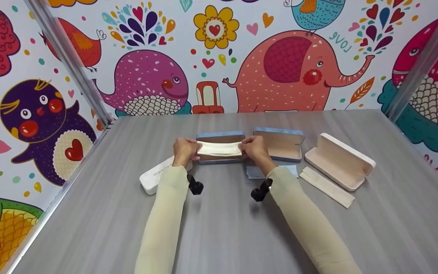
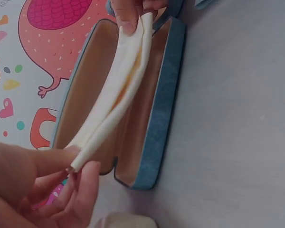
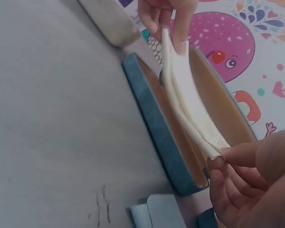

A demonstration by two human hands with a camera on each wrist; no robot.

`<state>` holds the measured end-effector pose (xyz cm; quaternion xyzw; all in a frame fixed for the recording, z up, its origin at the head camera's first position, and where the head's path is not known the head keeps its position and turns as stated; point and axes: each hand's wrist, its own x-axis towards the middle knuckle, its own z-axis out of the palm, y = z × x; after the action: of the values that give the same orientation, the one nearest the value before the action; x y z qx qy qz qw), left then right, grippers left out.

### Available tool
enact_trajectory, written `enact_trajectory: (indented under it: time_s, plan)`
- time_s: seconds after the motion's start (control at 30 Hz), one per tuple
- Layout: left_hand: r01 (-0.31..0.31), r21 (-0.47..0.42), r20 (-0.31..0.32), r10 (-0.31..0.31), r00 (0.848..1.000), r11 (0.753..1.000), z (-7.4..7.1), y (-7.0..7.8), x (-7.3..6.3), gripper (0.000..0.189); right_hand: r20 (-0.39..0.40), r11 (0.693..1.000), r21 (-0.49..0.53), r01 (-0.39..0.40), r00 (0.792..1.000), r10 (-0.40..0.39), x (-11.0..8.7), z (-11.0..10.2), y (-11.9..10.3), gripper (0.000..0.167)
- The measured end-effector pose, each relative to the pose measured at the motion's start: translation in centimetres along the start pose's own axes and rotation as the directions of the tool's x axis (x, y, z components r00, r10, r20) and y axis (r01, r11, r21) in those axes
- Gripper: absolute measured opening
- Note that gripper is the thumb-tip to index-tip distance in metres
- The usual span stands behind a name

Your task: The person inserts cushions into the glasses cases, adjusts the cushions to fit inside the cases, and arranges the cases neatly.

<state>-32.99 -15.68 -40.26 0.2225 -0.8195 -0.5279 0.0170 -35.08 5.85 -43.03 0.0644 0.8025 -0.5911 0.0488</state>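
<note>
A folded cream cloth [image 1: 219,148] is stretched level between both hands. The left hand [image 1: 185,149] pinches its left end between thumb and fingers, and the right hand [image 1: 256,148] pinches the other end. Behind and below the cloth lies an open blue glasses case [image 1: 221,135] with a tan lining, partly hidden by it. In the left wrist view the cloth [image 2: 111,95] crosses over the case [image 2: 166,104], its long fold gaping slightly. From the right wrist view the same cloth [image 3: 190,104] hangs over the case's tan inside.
A second open blue case [image 1: 280,142] and an open white case [image 1: 340,161] stand to the right. Near them lie a light blue folded cloth [image 1: 256,172] and another cream cloth [image 1: 327,187]. A closed white case [image 1: 152,179] sits by the left forearm.
</note>
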Motion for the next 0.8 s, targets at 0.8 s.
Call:
enact_trajectory:
  time_s: [0.8]
  plan:
    - [-0.134, 0.217, -0.114, 0.162, 0.980, 0.967, 1.5, -1.1, -0.1, 0.009, -0.093, 0.969, -0.198, 0.149, 0.981, -0.170, -0.2, 0.8, 1.0, 0.008]
